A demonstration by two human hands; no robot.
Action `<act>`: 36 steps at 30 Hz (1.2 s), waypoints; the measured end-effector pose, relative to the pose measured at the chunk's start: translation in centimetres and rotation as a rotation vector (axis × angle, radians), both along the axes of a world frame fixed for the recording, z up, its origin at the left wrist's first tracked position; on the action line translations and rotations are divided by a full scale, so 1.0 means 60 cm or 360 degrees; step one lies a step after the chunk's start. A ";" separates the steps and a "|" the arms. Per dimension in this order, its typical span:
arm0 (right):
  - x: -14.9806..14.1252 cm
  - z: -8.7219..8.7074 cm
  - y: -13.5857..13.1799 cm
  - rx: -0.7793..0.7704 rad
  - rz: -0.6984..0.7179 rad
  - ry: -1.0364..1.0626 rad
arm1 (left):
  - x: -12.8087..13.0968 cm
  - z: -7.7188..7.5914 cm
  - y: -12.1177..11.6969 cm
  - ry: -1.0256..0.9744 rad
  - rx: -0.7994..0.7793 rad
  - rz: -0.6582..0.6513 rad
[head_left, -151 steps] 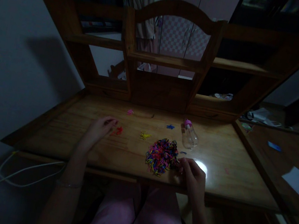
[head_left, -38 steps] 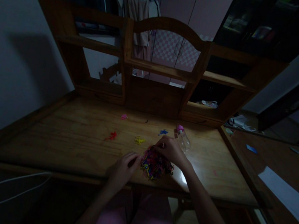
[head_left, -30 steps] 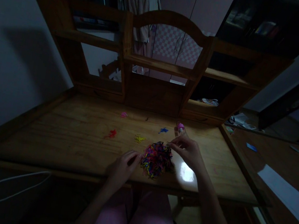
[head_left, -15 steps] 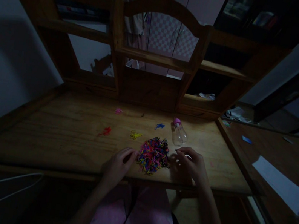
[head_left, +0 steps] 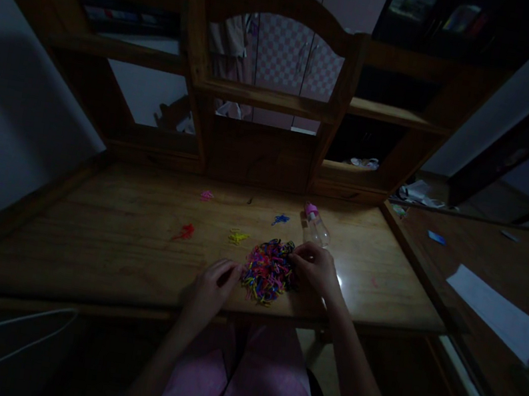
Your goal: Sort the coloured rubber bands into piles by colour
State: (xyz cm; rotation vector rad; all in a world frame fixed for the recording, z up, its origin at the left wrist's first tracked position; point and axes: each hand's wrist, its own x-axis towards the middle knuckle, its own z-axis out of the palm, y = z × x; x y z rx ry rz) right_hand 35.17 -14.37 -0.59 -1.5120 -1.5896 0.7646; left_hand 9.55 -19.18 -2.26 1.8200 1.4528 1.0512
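A heap of small, thin, loop-like coloured pieces [head_left: 266, 273] lies near the front of the wooden desk, mixing red, pink, yellow, blue and black. At the heap's left edge is my left hand [head_left: 213, 284], thumb and forefinger pinched together; whatever is between them is too small to name. My right hand [head_left: 317, 269] reaches the heap's upper right edge, where black pieces lie, with its fingertips closed together. What they grip is hidden. Behind that hand a clear bottle with a pink top [head_left: 316, 227] lies on its side, partly covered.
Beyond the heap lie small separate groups: red pieces [head_left: 184, 232], yellow pieces [head_left: 238, 237], blue pieces [head_left: 281, 219], pink pieces [head_left: 207, 195] and a tiny dark piece [head_left: 250, 201]. A wooden shelf unit [head_left: 271, 99] rises at the back. White paper [head_left: 493, 312] lies on the right-hand surface.
My right hand has moved left and slightly away from me, from beside the heap to its upper right edge. My left hand stays nearly in place. The view has shifted slightly.
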 end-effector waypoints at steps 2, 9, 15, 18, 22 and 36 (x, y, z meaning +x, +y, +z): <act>0.000 0.002 -0.001 0.0054 -0.0017 0.0020 | 0.000 0.000 0.000 0.0010 0.0006 -0.0002; 0.012 0.006 -0.002 0.0068 -0.0096 0.0333 | 0.001 0.004 -0.002 0.0048 0.0023 -0.0008; 0.018 0.022 -0.011 -0.0060 -0.0074 0.0557 | 0.001 0.005 -0.001 0.0035 0.0041 -0.0003; 0.011 0.028 -0.019 -0.0125 0.0010 0.0377 | 0.000 0.005 -0.001 0.0035 0.0034 -0.0006; -0.003 0.032 -0.022 -0.0048 0.0112 0.0009 | 0.000 0.004 -0.001 0.0044 0.0023 -0.0013; -0.016 0.021 -0.010 -0.0230 0.0023 0.0041 | 0.000 0.000 0.000 0.0056 0.0037 -0.0022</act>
